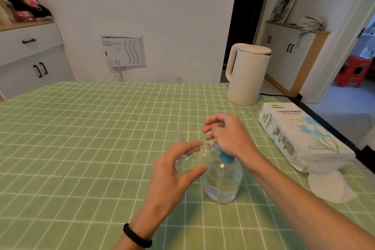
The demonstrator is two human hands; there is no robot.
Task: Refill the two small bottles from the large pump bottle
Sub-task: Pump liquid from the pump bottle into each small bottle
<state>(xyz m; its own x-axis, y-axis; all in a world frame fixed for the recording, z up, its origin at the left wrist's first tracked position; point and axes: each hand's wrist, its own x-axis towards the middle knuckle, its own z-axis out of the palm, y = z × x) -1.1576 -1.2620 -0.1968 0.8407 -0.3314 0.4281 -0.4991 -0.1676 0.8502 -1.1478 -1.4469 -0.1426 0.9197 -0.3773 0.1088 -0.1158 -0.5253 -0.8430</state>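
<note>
Soft, even indoor light fills the room, fairly bright and without hard glare. Cooler bluish daylight shows through the doorway (357,87) at the far right, while the dark opening (247,6) left of it is nearly black. The left hand (172,170) and right hand (225,136) cast only faint, diffuse shadows on the worktop (81,148). The clear small bottle (190,160) carries pale glints, and its outline looks slightly smeared. Wide-angle distortion bends the worktop's grid lines and tilts the cabinet (30,57) at the far left.
</note>
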